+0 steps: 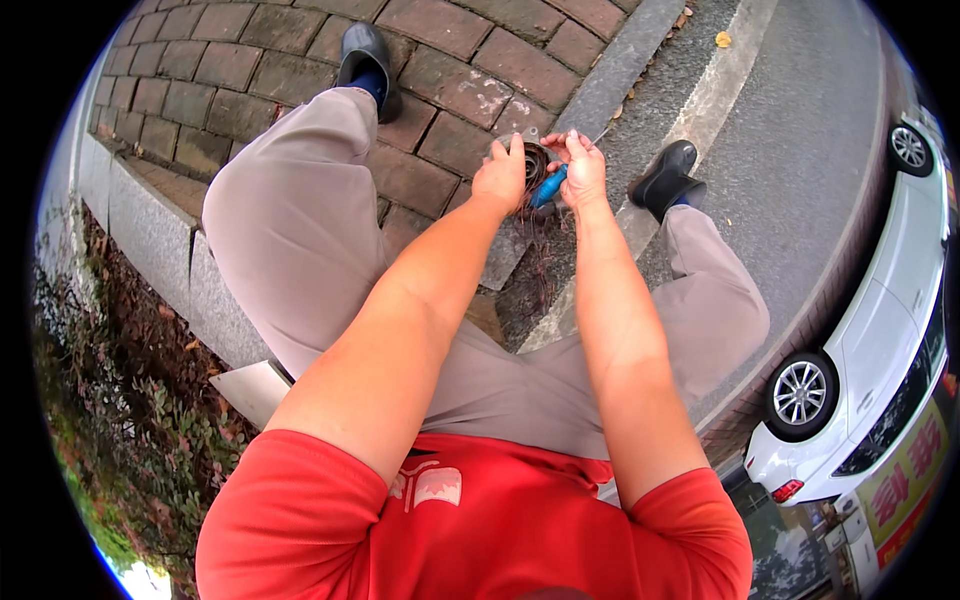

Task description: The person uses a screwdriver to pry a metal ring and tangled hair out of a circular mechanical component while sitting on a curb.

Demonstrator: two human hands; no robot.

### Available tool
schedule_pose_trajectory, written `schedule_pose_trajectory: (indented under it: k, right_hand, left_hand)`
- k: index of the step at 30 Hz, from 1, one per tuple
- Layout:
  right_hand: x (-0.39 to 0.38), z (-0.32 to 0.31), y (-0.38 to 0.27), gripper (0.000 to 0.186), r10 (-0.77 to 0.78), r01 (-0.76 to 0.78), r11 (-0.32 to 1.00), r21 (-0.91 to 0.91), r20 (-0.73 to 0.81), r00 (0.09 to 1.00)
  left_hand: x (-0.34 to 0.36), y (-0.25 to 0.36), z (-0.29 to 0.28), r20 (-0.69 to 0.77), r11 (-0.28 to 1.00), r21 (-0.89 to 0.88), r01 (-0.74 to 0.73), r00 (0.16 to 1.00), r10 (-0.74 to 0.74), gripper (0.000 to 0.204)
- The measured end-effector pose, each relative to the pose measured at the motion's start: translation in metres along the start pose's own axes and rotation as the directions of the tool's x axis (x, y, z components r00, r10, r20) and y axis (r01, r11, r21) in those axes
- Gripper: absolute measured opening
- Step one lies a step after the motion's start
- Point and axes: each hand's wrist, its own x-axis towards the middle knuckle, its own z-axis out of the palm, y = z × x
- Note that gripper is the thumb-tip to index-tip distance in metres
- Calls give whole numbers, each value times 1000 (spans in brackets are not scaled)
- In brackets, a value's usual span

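Observation:
My left hand is closed around the side of a round metal motor part, which has a grey flange and a dark ring inside. Thin reddish-brown wires trail from it in a tangle toward the kerb. On the other side, my right hand has its fingers curled by the part's rim, thumb and forefinger close together at the top. A blue-handled tool sticks out from under its fingers, pointing down to the left; its working end is hidden. Whether a wire is pinched in the fingertips is too small to tell.
Brick paving and a stone kerb border the grey road with its white line. My dark shoes stand on either side. A white car is parked at right; low shrubs grow behind a stone edge at left.

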Motion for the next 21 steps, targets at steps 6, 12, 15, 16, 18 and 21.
schedule_pose_trajectory:
  k: [6,12,15,16,18,21]
  right_hand:
    - [1,12,-2,22,-103,68,985,-157,-220,970]
    - [-6,-24,-36,46,89,-206,768,-607,-218,972]
    - [-2,-57,-38,60,34,-198,425,-883,-203,979]
    - [6,-87,-30,58,19,-97,240,-966,-95,995]
    - [0,-84,-26,40,49,123,-54,-991,120,992]
    - [-15,-52,-44,30,155,331,-107,-937,314,937]
  left_hand:
    - [-8,6,-12,50,1000,-8,-20,999,20,103]
    - [-7,3,-16,85,1000,16,10,996,-11,109]
    - [-6,6,-12,61,999,32,-15,998,13,109]
    - [-3,15,-13,76,999,19,-37,997,35,111]
    - [-1,9,-12,102,1000,7,-14,995,13,114]
    - [-4,1,-12,100,1000,5,5,995,-6,114]
